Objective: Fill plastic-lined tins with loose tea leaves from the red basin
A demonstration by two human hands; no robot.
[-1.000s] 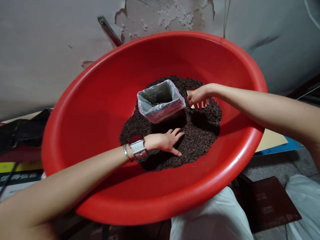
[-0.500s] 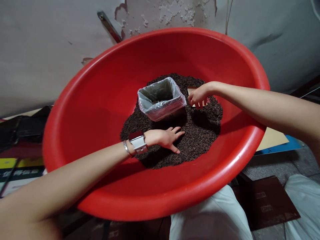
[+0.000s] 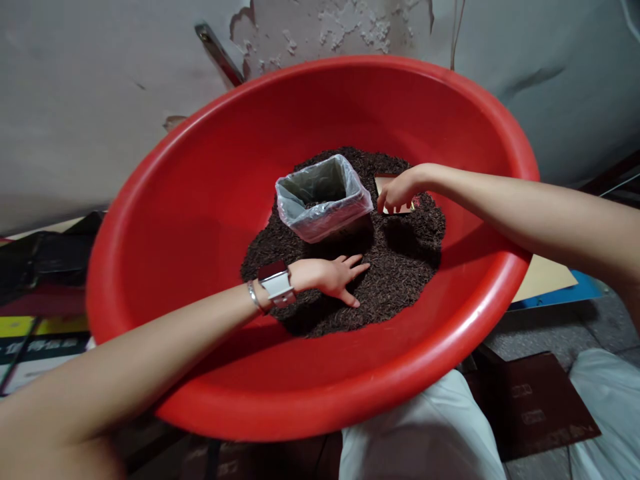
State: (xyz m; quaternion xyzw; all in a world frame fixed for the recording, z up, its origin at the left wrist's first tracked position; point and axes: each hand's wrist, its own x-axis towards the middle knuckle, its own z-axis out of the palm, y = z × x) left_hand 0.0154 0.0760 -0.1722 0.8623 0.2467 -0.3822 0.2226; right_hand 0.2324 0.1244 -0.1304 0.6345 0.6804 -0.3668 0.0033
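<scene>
A heap of dark loose-leaf tea or similar dry shreds (image 3: 395,283) lies in a large red plastic basin (image 3: 190,213). My left hand (image 3: 333,277) rests palm down on the near part of the heap, fingers spread, holding nothing. At its wrist are a white-strapped watch and a bracelet. My right hand (image 3: 400,192) is over a small pale, dark-edged box (image 3: 384,180) on the right of the heap, its fingers bent down onto it; they partly hide it. Between the hands, on the heap, stands a bin lined with clear plastic (image 3: 325,223), some dark shreds inside.
A peeling wall (image 3: 125,87) rises behind the basin, with a metal bar (image 3: 219,53) leaning there. Stacked flat items (image 3: 45,333) lie at left, cardboard (image 3: 545,279) at right. My pale-trousered knee (image 3: 425,433) is below the basin's near rim.
The fingers of my right hand have shifted slightly over the small box. My left hand and the lined bin stay where they were.
</scene>
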